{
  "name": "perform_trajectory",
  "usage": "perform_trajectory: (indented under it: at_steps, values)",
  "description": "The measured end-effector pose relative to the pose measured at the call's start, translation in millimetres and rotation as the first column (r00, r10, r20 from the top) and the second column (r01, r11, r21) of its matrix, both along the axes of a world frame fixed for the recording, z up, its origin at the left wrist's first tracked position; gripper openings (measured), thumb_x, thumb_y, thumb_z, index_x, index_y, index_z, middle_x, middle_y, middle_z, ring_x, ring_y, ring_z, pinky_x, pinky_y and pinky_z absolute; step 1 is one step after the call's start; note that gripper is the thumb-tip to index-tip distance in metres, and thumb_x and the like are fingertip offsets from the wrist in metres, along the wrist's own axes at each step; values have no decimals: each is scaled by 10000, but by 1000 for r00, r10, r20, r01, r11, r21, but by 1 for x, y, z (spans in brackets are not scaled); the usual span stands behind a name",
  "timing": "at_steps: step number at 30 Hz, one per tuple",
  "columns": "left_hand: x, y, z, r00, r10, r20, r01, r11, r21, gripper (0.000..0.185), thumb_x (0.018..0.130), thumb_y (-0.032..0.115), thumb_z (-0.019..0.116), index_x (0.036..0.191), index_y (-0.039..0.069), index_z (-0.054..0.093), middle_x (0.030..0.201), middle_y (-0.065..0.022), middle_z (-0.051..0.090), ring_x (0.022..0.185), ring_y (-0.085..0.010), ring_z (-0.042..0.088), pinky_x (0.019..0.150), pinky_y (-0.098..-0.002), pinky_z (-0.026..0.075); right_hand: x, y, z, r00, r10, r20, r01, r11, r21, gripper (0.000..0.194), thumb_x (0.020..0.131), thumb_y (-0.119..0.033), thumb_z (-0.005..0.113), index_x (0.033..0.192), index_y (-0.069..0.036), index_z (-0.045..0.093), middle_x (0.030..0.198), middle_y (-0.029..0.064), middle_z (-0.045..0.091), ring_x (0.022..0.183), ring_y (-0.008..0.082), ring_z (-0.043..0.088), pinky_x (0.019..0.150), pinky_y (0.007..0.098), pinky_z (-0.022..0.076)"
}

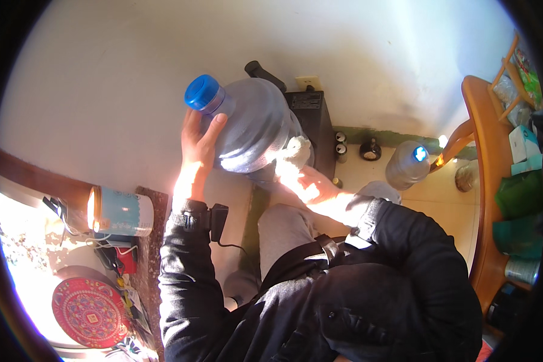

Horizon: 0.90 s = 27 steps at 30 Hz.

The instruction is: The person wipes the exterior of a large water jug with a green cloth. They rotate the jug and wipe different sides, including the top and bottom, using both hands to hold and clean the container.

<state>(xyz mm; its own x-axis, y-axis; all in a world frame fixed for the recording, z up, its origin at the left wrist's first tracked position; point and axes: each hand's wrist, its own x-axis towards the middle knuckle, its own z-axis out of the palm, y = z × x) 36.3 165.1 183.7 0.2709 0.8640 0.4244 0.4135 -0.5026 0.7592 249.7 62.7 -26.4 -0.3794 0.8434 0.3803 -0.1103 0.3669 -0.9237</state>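
Note:
A large clear plastic water jug (258,122) is tilted in front of me, its blue cap (203,92) towards the upper left. My left hand (199,147) grips it at the neck, thumb on the near side, just below the cap. A crumpled white cloth (295,151) is bunched in my right hand (311,184) and lies against the side of the jug near its base. Strong sunlight washes out part of this hand and the cloth, and some fingers are hidden behind the cloth.
Behind the jug a black box-shaped appliance (316,122) stands by the wall, below a socket (308,83). Cans (341,148), a dark round bottle (369,150) and another jug (409,166) stand on the floor. At right is a laden wooden table (488,149); a ledge (148,253) with a canister (124,212) is left.

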Motion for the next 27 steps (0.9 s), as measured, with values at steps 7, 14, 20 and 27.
perform_trajectory:
  at_steps: [7, 14, 20, 27]
  values:
    - [7, -6, 4, 996, 67, -55, -62, 995, 84, 531, 903, 357, 760, 1306, 35, 636, 1279, -125, 601, 1238, -277, 568, 1072, -392, 416, 38, 11, 14, 819, -492, 295, 321, 820, 474, 335, 952, -13, 510, 1284, 23, 537, 1286, 216, 595, 1272, 392, 559, 1067, 407, 481]
    - [4, -6, 3, 991, 106, -82, -99, 991, 84, 612, 886, 433, 760, 1286, -10, 626, 1282, -168, 589, 1256, -322, 545, 1061, -411, 428, 30, -16, 5, 646, -540, 540, 99, 760, 642, 393, 854, 7, 587, 1246, -14, 596, 1222, 192, 621, 1145, 386, 601, 978, 422, 520]
    - [2, -2, 2, 979, 142, -144, -128, 986, 106, 694, 868, 488, 758, 1319, -19, 614, 1313, -190, 588, 1267, -351, 537, 1072, -432, 438, 25, -28, 20, 678, -539, 500, -87, 617, 782, 375, 819, -65, 636, 1194, -54, 645, 1105, 118, 656, 999, 303, 642, 882, 390, 533]
    - [3, -3, 0, 980, 163, -115, -152, 983, 101, 729, 850, 532, 758, 1327, -4, 631, 1307, -177, 596, 1281, -349, 530, 1086, -436, 429, -50, -25, 42, 509, -655, 558, -80, 610, 789, 351, 843, -73, 595, 1178, 11, 535, 1169, 155, 609, 1069, 311, 612, 817, 357, 564]
